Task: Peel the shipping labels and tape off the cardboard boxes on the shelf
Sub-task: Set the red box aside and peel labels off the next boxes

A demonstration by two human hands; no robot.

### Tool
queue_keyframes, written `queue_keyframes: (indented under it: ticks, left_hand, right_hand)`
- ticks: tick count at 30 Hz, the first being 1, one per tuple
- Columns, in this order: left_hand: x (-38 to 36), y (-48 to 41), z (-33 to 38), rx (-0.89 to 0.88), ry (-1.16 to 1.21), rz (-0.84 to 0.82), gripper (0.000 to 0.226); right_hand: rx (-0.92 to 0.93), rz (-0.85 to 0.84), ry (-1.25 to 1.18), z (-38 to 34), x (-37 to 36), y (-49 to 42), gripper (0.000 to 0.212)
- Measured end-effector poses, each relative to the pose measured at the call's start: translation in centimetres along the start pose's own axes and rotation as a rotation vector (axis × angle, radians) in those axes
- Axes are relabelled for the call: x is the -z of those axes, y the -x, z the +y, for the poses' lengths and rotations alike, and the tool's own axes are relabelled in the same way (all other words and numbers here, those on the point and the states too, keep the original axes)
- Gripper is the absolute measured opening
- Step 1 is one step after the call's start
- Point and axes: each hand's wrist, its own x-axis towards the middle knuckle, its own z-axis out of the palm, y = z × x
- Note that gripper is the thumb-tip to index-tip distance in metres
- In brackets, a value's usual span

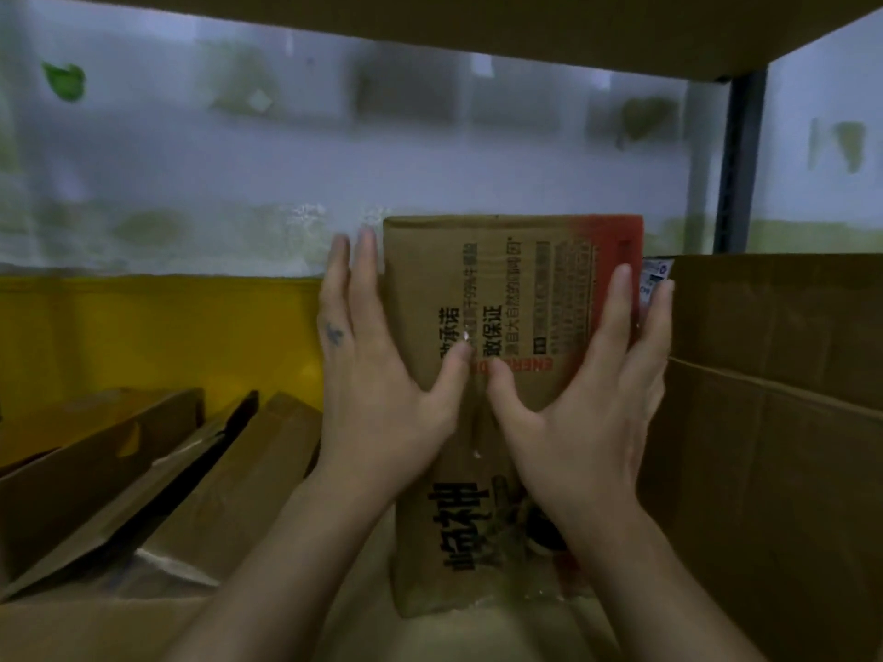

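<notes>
1. Box (516,279), printed cardboard, stands on the shelf (353,618) between flattened cardboard (143,470) and a large brown box (774,422). Its long axis runs up the frame, with the print turned sideways.
2. Left hand (377,375): spread flat, fingers straight along the box's left edge, thumb on its face.
3. Right hand (587,398): likewise flat on the right edge, fingertips beside a blue-white label (655,274).

Printed box (511,289): matt brown cardboard, slightly creased, overprinted in black and red ink. Clear tape (476,451) along its seam is marked by glossy glints. Label (653,279): white printed paper. Plain box (774,422) and flattened boxes (143,470): matt, rough cardboard. Backing sheet (334,160): hazy translucent plastic. Upright (740,160): dark painted metal.
</notes>
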Motion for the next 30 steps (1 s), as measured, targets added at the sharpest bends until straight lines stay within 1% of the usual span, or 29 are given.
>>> queue_keyframes:
  ticks: [2, 4, 7, 9, 11, 14, 16, 24, 27, 30]
  left_hand:
    - [0.0, -1.8, 0.1, -0.032, 0.019, -0.008, 0.096]
    - [0.1, -3.5, 0.0, -0.07, -0.02, 0.004, 0.082]
    - [-0.2, -5.0, -0.5, -0.147, -0.069, 0.07, 0.059]
    - [-0.7, -5.1, -0.9, -0.179, -0.009, 0.083, 0.051]
    - [-1.2, -5.0, -1.1, -0.21, 0.076, 0.074, 0.049]
    - [-1.5, -5.1, -1.3, -0.237, 0.14, 0.074, 0.048]
    - [-1.5, -5.2, -1.4, -0.241, 0.153, 0.071, 0.048]
    - [-1.4, -4.7, -1.3, -0.213, 0.168, 0.044, 0.051]
    - [-1.4, -4.8, -1.3, -0.224, 0.179, 0.059, 0.05]
    - [-1.5, -4.8, -1.4, -0.233, 0.175, 0.065, 0.049]
  right_hand:
    - [0.034, 0.031, 0.028, -0.1, -0.6, -0.1, 0.105]
    - [0.055, 0.049, 0.043, 0.0, -1.2, -0.1, 0.098]
    - [0.071, 0.08, 0.057, 0.1, -2.4, -0.4, 0.087]
    - [0.071, 0.116, 0.04, 0.0, -3.0, -0.5, 0.082]
    - [0.097, 0.154, 0.006, -0.2, -3.4, -0.9, 0.079]
    - [0.257, 0.152, -0.036, -0.5, -3.3, -2.0, 0.076]
    - [0.327, 0.142, -0.075, -0.4, -3.6, -2.1, 0.071]
    - [0.318, 0.285, -0.193, 0.1, -4.7, -0.8, 0.036]
    - [0.346, 0.275, -0.211, 0.4, -4.3, -0.5, 0.025]
    - [0.357, 0.218, -0.21, 0.6, -4.2, 0.1, 0.022]
